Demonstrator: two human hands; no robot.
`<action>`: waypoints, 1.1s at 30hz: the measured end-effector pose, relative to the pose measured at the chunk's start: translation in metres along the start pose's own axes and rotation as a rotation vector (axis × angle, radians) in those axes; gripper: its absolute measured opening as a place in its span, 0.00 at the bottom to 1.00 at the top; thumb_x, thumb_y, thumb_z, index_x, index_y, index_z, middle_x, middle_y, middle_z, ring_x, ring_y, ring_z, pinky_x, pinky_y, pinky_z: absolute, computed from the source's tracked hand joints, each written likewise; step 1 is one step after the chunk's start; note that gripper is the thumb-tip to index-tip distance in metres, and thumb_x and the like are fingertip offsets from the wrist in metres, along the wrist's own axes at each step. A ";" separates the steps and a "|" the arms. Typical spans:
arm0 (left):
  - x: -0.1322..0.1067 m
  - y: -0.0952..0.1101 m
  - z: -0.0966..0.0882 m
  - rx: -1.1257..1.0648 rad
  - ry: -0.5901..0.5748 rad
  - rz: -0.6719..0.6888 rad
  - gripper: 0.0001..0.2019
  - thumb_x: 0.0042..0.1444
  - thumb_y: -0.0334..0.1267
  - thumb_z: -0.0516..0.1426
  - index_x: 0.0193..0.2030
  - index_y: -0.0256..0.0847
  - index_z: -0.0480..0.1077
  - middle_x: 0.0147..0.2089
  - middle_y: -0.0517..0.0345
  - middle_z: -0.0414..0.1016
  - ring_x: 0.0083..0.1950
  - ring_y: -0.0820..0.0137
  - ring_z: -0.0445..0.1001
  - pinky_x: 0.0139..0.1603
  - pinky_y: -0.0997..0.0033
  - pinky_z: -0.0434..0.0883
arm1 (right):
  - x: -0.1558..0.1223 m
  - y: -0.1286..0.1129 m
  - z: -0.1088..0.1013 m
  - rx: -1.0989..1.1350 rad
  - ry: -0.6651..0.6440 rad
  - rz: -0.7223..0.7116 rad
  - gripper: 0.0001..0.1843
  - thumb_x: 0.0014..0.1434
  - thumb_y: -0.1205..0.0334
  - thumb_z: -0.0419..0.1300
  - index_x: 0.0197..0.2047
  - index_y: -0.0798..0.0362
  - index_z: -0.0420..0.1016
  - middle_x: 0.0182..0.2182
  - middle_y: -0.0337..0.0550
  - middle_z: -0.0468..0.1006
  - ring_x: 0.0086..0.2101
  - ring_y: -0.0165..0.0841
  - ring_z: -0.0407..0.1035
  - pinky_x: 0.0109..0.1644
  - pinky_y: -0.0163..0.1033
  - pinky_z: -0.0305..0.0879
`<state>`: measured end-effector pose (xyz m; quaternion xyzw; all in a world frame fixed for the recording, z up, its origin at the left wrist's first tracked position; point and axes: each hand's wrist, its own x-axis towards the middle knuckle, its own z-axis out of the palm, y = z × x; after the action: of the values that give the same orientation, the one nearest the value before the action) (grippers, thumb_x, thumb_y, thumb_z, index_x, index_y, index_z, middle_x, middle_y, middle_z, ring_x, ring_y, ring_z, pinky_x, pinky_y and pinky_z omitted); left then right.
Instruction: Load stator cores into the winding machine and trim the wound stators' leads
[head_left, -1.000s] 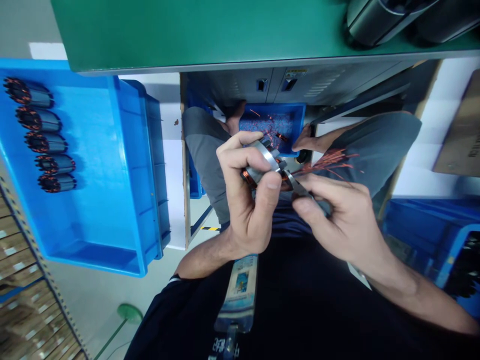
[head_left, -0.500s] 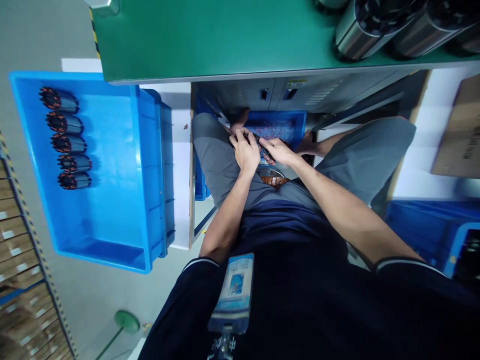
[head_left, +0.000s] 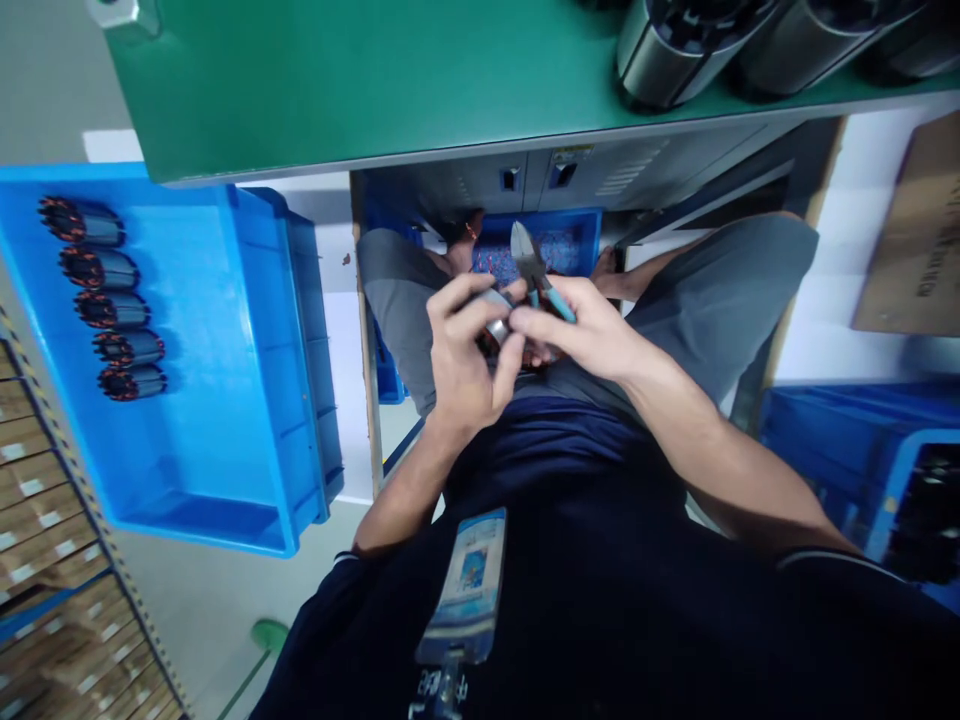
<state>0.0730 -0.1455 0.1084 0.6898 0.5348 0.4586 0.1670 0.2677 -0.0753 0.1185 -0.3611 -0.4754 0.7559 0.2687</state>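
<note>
In front of my lap, my left hand (head_left: 463,358) is closed round a small metallic cylinder that looks like a wound motor stator (head_left: 498,328); fingers cover much of it. My right hand (head_left: 596,328) grips diagonal cutting pliers (head_left: 531,262) with teal handles, their jaws pointing up and away from me. The thumb of that hand reaches to the stator, so both hands are close together. Beneath them, between my feet, a blue bin (head_left: 592,245) holds many small reddish scraps.
On the left, a large blue tray (head_left: 259,400) carries several wound stators (head_left: 112,308) in a column. Ahead, the green bench top (head_left: 360,80) bears big metal cylinders (head_left: 660,60). A cardboard box (head_left: 915,230) and a blue crate (head_left: 832,450) are on the right.
Both hands have risen toward me from low over the bin. The pliers, mostly hidden before, now show plainly with jaws upward. The view has shifted slightly right.
</note>
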 end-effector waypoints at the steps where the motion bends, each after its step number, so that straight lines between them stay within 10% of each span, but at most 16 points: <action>1: 0.000 0.007 -0.007 -0.007 -0.010 0.088 0.20 0.76 0.46 0.66 0.69 0.56 0.67 0.73 0.48 0.69 0.74 0.55 0.73 0.78 0.47 0.73 | -0.007 -0.009 0.002 -0.040 -0.029 -0.024 0.29 0.70 0.30 0.74 0.50 0.49 0.85 0.31 0.36 0.77 0.29 0.32 0.71 0.36 0.39 0.70; 3: 0.000 0.023 -0.017 -0.113 -0.014 0.077 0.33 0.69 0.52 0.72 0.75 0.62 0.66 0.83 0.51 0.60 0.79 0.50 0.71 0.79 0.45 0.73 | -0.017 -0.019 0.002 -0.130 -0.055 -0.159 0.25 0.69 0.35 0.77 0.46 0.50 0.86 0.32 0.36 0.77 0.30 0.30 0.69 0.37 0.37 0.67; 5: 0.000 0.043 -0.025 -0.404 -0.026 -0.227 0.39 0.72 0.65 0.67 0.83 0.64 0.60 0.88 0.52 0.54 0.84 0.45 0.67 0.78 0.43 0.75 | -0.025 -0.022 -0.001 -0.211 -0.067 -0.393 0.20 0.69 0.42 0.80 0.44 0.51 0.86 0.31 0.34 0.74 0.30 0.28 0.66 0.37 0.36 0.64; 8: 0.001 0.071 -0.031 -0.990 -0.165 -0.819 0.37 0.81 0.73 0.47 0.84 0.55 0.64 0.83 0.45 0.68 0.77 0.44 0.76 0.61 0.49 0.84 | -0.035 -0.023 -0.005 -0.326 -0.101 -0.652 0.11 0.71 0.54 0.80 0.48 0.50 0.86 0.32 0.34 0.73 0.31 0.27 0.67 0.38 0.36 0.64; 10: 0.004 0.082 -0.034 -1.200 -0.228 -0.976 0.34 0.82 0.70 0.48 0.77 0.50 0.72 0.76 0.43 0.75 0.67 0.47 0.83 0.45 0.58 0.84 | -0.044 -0.026 -0.006 -0.445 -0.122 -0.673 0.09 0.72 0.58 0.78 0.53 0.48 0.87 0.35 0.36 0.76 0.33 0.28 0.71 0.40 0.36 0.68; 19: 0.019 0.091 -0.034 -1.165 -0.051 -0.949 0.22 0.75 0.60 0.67 0.65 0.50 0.75 0.55 0.51 0.80 0.42 0.65 0.82 0.35 0.68 0.79 | -0.091 -0.047 -0.002 -0.829 0.059 -0.484 0.30 0.69 0.68 0.70 0.72 0.42 0.82 0.49 0.43 0.87 0.45 0.40 0.83 0.50 0.45 0.83; 28: 0.005 0.081 -0.029 -0.970 -0.009 -0.833 0.24 0.70 0.60 0.69 0.68 0.57 0.80 0.60 0.50 0.79 0.55 0.55 0.81 0.55 0.57 0.82 | -0.101 -0.046 0.012 -0.891 0.161 -0.410 0.42 0.70 0.70 0.68 0.84 0.38 0.73 0.57 0.49 0.86 0.56 0.48 0.83 0.60 0.58 0.86; 33: 0.003 0.083 -0.031 -0.927 -0.066 -0.807 0.23 0.74 0.57 0.66 0.71 0.56 0.78 0.64 0.49 0.79 0.62 0.53 0.81 0.73 0.47 0.79 | -0.099 -0.050 0.020 -0.864 0.199 -0.444 0.43 0.70 0.73 0.68 0.83 0.36 0.75 0.58 0.43 0.89 0.54 0.42 0.87 0.57 0.48 0.89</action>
<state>0.0968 -0.1822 0.1858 0.3023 0.4931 0.5225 0.6264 0.3133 -0.1398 0.1987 -0.4001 -0.7828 0.3760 0.2929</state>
